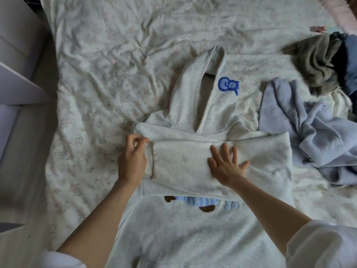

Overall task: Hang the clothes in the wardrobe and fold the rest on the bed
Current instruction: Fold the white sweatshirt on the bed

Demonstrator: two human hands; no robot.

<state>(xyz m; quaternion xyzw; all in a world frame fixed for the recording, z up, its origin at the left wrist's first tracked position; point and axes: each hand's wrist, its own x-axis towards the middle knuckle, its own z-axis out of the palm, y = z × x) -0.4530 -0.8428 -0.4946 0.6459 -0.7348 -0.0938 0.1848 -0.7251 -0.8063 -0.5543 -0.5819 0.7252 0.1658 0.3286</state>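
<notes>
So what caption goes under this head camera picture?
Left hand pinches the folded sleeve of the grey hoodie; right hand presses it flat.

A wide bed (pixel 116 55) fills nearly everything, spread with a pale, rumpled sheet printed in faint flowers. Along its left side stands white furniture (pixel 17 60) with flat panels, close against the mattress edge. Soft, even daylight falls across the creases, throwing only mild shadows.

Soft, even daylight, slightly cool and dim; shadows are faint. Wide-angle bending curves the frame edges, and the upper right corner blurs.
</notes>
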